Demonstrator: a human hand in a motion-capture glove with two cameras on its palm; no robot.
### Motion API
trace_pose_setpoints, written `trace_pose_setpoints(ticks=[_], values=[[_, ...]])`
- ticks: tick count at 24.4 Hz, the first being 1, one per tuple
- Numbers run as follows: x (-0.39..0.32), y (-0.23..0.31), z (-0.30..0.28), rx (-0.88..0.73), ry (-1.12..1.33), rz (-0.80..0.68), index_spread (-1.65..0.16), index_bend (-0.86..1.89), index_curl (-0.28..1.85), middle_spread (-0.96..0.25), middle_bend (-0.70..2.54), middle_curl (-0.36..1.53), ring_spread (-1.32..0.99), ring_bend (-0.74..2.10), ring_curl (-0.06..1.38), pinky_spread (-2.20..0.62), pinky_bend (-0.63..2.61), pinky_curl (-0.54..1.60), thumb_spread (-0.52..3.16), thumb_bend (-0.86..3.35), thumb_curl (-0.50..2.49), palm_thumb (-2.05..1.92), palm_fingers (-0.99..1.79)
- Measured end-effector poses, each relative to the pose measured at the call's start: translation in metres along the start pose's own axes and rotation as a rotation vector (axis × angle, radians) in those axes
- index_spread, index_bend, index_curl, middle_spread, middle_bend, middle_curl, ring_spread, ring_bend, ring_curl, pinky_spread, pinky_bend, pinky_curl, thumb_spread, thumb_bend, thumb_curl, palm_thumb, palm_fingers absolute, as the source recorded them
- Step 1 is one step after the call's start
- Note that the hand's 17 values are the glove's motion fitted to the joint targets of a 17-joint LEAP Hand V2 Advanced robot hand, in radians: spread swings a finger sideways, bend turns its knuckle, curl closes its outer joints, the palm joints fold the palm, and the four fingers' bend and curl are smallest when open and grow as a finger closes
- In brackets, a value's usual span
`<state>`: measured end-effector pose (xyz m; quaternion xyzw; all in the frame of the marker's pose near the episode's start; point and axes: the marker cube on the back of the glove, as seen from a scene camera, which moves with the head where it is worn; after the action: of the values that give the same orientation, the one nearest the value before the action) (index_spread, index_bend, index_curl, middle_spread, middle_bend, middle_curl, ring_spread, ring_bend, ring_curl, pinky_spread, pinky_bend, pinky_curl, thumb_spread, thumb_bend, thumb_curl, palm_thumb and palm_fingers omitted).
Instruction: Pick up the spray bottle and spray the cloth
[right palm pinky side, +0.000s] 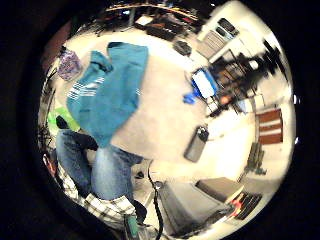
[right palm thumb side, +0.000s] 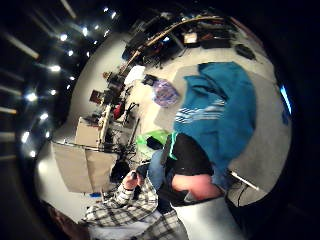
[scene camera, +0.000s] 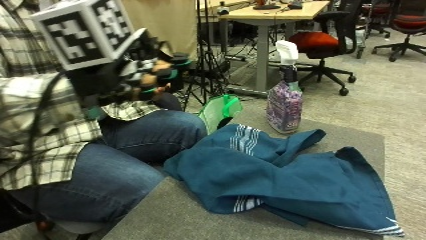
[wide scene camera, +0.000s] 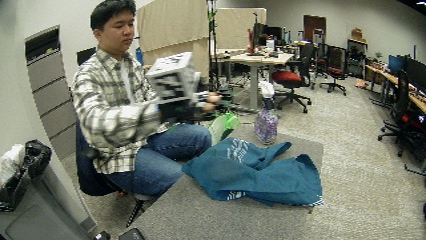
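The spray bottle (scene camera: 284, 102) with a white trigger head and a purple patterned body stands upright at the far edge of the grey table (scene camera: 166, 212). A teal cloth (scene camera: 293, 175) with white stripes lies rumpled across the table, just in front of the bottle. My gloved right hand (scene camera: 143, 75) hovers above the person's lap, left of the cloth and well away from the bottle, fingers loosely curled and holding nothing. Both palm views look down on the cloth (right palm pinky side: 110, 95) and the bottle (right palm pinky side: 69, 65) from a distance.
A green object (scene camera: 219, 111) sits beside the person's knee at the table's edge, left of the bottle. A black tripod stand (scene camera: 200, 60) and a red office chair (scene camera: 319, 42) stand behind the table. The person's jeans-clad legs (scene camera: 133, 150) press against the table's left side.
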<state>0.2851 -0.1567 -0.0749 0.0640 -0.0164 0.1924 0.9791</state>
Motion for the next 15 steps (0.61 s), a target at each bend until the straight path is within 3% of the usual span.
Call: trace_pose_setpoints(ticks=[6, 11, 15], values=[[0.034, 0.117, -0.005, 0.059, 0.095, 0.247, -0.39, 0.18, 0.35, -0.09, 0.18, 0.33, 0.08, 0.26, 0.32, 0.21, 0.45, 0.33, 1.05, -0.02, 0.53, 0.48, 0.01], [0.045, 0.197, 0.006, 0.010, 0.083, 0.280, -0.39, 0.19, 0.35, -0.09, 0.18, 0.33, 0.10, 0.25, 0.32, 0.21, 0.43, 0.32, 1.07, -0.01, 0.52, 0.49, 0.03], [0.041, 0.255, 0.038, 0.083, 0.093, 0.276, -0.38, 0.19, 0.35, -0.08, 0.18, 0.32, 0.11, 0.24, 0.31, 0.22, 0.42, 0.31, 1.09, -0.01, 0.52, 0.52, 0.04]])
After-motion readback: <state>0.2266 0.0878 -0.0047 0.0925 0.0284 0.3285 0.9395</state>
